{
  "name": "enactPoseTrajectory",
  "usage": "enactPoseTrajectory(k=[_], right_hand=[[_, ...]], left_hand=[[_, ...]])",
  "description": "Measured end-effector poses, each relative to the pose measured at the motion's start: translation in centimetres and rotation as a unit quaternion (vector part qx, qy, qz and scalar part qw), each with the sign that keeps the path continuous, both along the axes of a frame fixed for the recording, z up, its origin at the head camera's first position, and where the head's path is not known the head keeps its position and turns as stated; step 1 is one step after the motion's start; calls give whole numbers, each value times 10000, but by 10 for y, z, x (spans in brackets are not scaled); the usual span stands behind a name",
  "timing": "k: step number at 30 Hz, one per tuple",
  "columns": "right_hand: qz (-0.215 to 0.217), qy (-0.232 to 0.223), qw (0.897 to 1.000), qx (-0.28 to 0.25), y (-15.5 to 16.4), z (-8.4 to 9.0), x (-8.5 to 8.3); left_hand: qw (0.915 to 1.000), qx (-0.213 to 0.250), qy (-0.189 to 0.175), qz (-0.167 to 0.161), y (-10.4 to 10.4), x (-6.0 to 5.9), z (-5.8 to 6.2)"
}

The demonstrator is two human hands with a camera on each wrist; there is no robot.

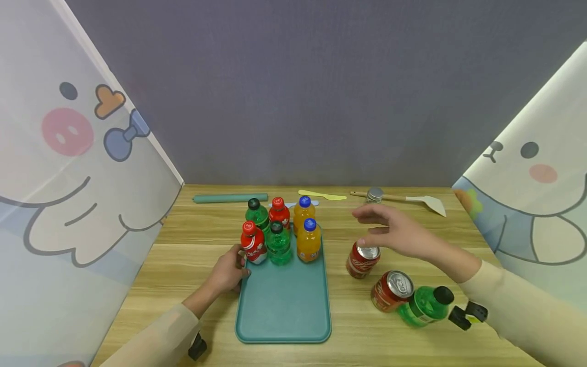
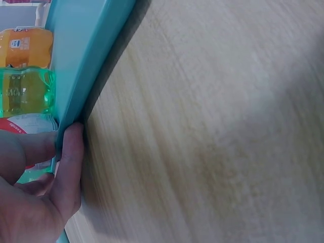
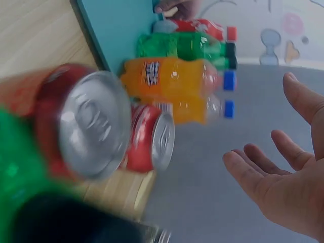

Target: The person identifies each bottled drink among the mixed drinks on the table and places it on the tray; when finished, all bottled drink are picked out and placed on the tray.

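My left hand [image 1: 229, 270] pinches the left rim of the teal tray [image 1: 284, 311] between thumb and fingers, as the left wrist view shows. At the tray's far end stand two rows of bottles, each with a green, a red and an orange one; a front orange bottle [image 1: 309, 247], green bottle [image 1: 278, 248] and red bottle [image 1: 255, 250] face me. My right hand [image 1: 399, 232] hovers with nothing in it, fingers spread apart, over a red soda can [image 1: 359, 265] right of the tray. Nearer me are a second red can [image 1: 385, 295] and a green bottle [image 1: 424, 308] with a black cap.
Along the back edge lie a teal rolling pin [image 1: 229, 198], a yellow knife [image 1: 321, 194], a pale utensil [image 1: 312, 204] and a spatula [image 1: 431, 203] with a wooden handle. A small lidded jar [image 1: 374, 195] stands by that handle. A grey wall [image 1: 321, 102] rises behind.
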State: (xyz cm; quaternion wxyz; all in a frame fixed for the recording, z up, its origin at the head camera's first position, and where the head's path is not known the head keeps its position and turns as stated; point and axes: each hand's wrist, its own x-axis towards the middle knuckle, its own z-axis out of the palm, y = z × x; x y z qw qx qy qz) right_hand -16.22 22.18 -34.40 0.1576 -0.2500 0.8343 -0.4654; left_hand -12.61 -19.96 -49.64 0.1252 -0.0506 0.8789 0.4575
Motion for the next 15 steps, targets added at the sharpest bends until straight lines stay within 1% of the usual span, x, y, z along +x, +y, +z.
enactPoseTrajectory(k=[4, 8, 11, 15], right_hand=[[-289, 264, 9992, 29, 28, 2, 14], [-483, 425, 9978, -146, 54, -3, 29], [-591, 331, 9974, -241, 73, -10, 41], [-659, 231, 9974, -160, 96, -24, 58]], left_hand=[[10000, 34, -38, 34, -1, 0, 0], [10000, 22, -64, 49, -1, 0, 1], [10000, 0, -54, 55, -1, 0, 1], [10000, 7, -54, 45, -1, 0, 1]])
